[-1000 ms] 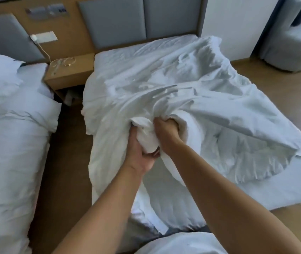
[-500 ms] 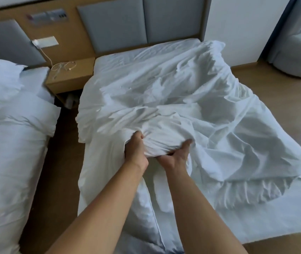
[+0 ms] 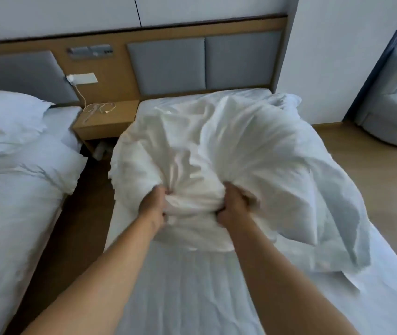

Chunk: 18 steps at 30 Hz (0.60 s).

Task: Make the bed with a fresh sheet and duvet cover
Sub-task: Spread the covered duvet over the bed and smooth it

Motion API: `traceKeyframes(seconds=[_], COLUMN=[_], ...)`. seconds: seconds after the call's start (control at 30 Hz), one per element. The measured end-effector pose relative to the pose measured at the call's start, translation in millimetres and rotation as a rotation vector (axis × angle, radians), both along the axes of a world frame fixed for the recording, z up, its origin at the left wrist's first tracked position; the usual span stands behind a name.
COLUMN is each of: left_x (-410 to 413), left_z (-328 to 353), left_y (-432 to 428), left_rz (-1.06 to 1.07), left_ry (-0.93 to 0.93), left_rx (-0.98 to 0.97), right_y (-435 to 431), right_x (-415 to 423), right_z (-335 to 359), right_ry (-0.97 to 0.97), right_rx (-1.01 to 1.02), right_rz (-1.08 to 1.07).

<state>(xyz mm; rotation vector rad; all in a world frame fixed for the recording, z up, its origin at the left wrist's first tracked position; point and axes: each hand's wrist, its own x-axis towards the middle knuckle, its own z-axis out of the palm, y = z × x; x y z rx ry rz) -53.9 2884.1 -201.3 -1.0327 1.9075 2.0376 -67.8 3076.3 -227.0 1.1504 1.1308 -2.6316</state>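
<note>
A crumpled white duvet is bunched into a heap over the upper half of the bed, with one flap trailing down the right side. My left hand grips a gathered fold at the heap's near edge. My right hand grips the same bundle a little to the right, fingers curled into the cloth. Below my arms the white sheet on the mattress lies bare and fairly flat.
A second bed with a pillow stands at the left across a narrow strip of wooden floor. A wooden nightstand with a coiled cable sits between the headboards. A grey armchair is at the right.
The duvet has been pushed up toward the headboard and gathered into a heap, uncovering the sheet near me. My hands moved apart and both now grip the bundle.
</note>
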Motion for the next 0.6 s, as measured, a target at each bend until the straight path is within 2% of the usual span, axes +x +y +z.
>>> traceKeyframes(seconds=[0.03,0.07,0.1,0.13,0.17,0.2,0.27,0.3,0.33,0.37,0.4,0.43,0.47,0.53,0.6], left_x=[44,80,81,69,35,-8,-60,-85,-96,-95,-72,-25,30,68,71], left_z=[-29,-56,-79,-67,-20,29,114,139,132,101,49,-14,-72,-123,-123], left_y=[-14,-18,-21,-15,-10,-5,5,2,-2,-8,-20,-28,-35,-43,-47], left_rz=[-0.009,-0.062,-0.068,-0.136,-0.145,-0.095,-0.194,-0.225,-0.356,-0.504,-0.654,-0.668,-0.536,-0.348,-0.064], left_ry=[-0.153,-0.163,-0.152,-0.111,-0.024,0.053,0.367,0.536,0.608,0.543,0.326,0.018,-0.137,-0.308,-0.284], left_rx=[0.064,0.190,0.183,0.149,0.149,0.169,0.129,0.041,-0.260,-0.607,-0.752,-0.677,-0.521,-0.284,-0.109], right_y=[-5,-10,-16,-12,-12,-7,5,16,19,5,-11,-25,-52,-70,-68], right_x=[39,71,78,65,43,11,-54,-63,-74,-62,-41,6,72,113,98], right_z=[-39,-67,-76,-62,-15,48,129,133,124,97,54,-2,-56,-109,-117], right_ry=[-0.071,-0.016,0.011,-0.003,0.032,0.116,0.228,0.342,0.428,0.417,0.257,-0.031,-0.121,-0.239,-0.297], right_rx=[-0.013,-0.282,-0.270,0.020,0.320,0.507,0.326,0.298,0.272,0.241,0.229,0.221,0.128,-0.061,-0.070], right_rz=[0.000,0.070,0.231,0.285,0.241,0.253,0.141,-0.029,-0.132,-0.062,0.101,0.180,0.244,0.304,0.175])
